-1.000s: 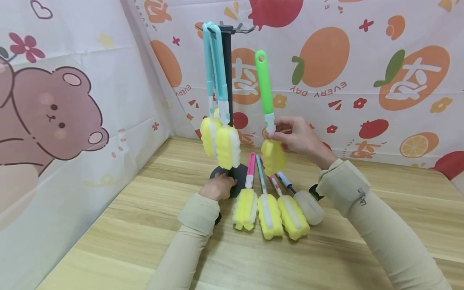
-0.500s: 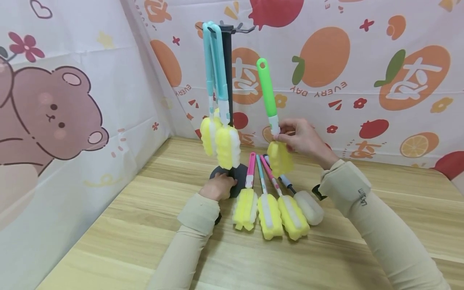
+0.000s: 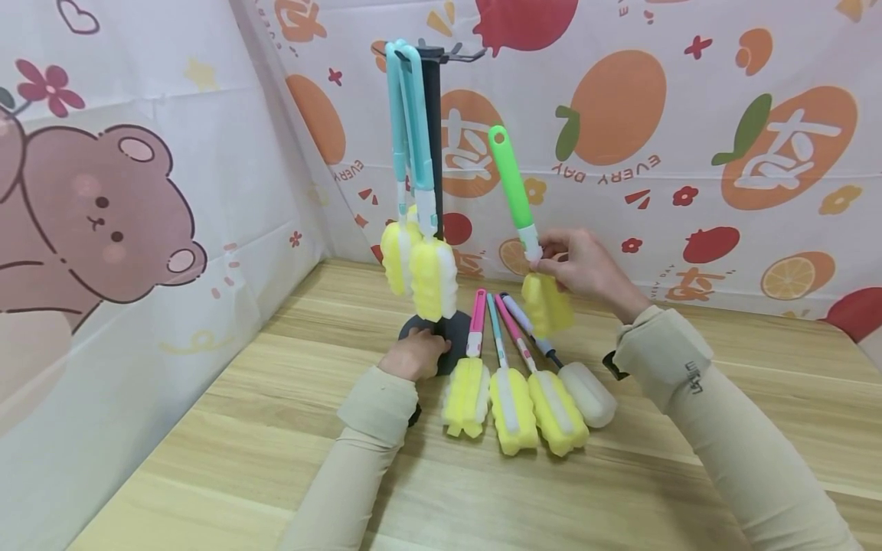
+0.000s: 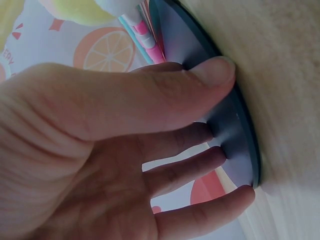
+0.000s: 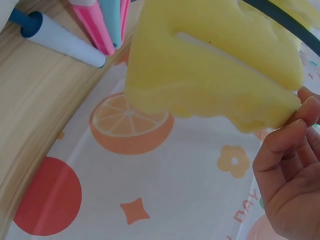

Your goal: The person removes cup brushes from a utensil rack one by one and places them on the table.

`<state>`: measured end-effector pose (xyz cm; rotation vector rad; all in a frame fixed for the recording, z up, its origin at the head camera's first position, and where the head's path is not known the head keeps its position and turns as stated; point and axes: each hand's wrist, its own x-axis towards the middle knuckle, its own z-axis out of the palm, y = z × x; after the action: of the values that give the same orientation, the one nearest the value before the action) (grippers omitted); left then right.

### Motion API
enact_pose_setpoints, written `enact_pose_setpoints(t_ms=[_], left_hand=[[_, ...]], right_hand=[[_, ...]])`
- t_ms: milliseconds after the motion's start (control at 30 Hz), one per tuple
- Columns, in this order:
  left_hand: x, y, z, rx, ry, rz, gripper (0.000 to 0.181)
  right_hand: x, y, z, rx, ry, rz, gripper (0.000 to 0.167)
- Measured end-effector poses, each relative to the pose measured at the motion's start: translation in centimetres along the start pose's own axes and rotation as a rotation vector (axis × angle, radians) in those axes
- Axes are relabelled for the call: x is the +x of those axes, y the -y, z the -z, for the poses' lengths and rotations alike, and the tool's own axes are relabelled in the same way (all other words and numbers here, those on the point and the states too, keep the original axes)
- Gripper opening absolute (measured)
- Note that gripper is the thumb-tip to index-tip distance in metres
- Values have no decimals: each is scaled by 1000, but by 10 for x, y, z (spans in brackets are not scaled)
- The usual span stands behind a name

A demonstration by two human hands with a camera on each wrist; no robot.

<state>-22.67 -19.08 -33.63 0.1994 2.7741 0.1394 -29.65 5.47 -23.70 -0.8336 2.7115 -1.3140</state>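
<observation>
Green-handled brush (image 3: pixel 513 184): in the air with the right grip, off both stand and counter, so its part looks unfinished; the handle rises up and leftward from that grip, and the yellow sponge head (image 3: pixel 544 306) hangs just below it.
Right grip (image 3: pixel 582 264): thumb and finger clamped on the brush's pale neck, directly above the sponge.
Left grip (image 3: pixel 416 354): fingers spread apart, pressing on the round black base (image 3: pixel 460 333), below and left of the right grip; no brush in it.
Stand (image 3: pixel 434 122): upright to the left of the right grip, its hooks (image 3: pixel 468 57) high above the left grip.
Turquoise-handled brushes (image 3: pixel 419 115): at least two hang on the hooks, their sponges above the left grip; whether another hangs behind is hard to tell.
Yellow-headed brushes (image 3: pixel 510 405): three lie on the counter (image 3: pixel 310 329), just right of the left grip, below and left of the right grip.
White-headed brush (image 3: pixel 586 394): lies beside them, below the right grip.
Hung and unhung: judged partway, with at least two up, one in hand and four lying down.
</observation>
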Motion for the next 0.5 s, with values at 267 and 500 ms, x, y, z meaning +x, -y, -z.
enact_pose_setpoints(t_ms=[267, 500], left_hand=[[0, 1, 0, 15, -4, -8, 46], [0, 0, 0, 9, -5, -8, 45]], right_hand=[[-3, -4, 7, -27, 6, -24, 16], [-6, -9, 9, -65, 2, -20, 15]])
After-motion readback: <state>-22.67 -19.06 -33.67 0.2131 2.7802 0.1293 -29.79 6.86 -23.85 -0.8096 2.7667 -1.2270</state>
